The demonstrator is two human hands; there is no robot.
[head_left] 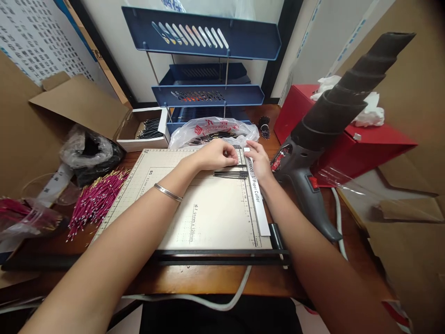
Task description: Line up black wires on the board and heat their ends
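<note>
My left hand (222, 155) is closed in a pinch above the far right part of a cream paper cutter board (208, 213). A thin black strand (240, 165) shows at its fingertips. Just nearer to me, several black strands (227, 174) lie side by side across the board, their right ends at the white strip (256, 192) marked "Paper Cutter". My right hand (260, 162) lies at the far end of that strip, fingers stretched out and touching it. Whether its thumb presses on anything is hidden.
A grey heat gun (313, 176) stands to the right before a red box (299, 106). Magenta strands (97, 199) are heaped at the left. Behind the board are a plastic bag (212, 130), a white box (142, 139) and blue shelves (208, 95). A cable (222, 306) loops in front.
</note>
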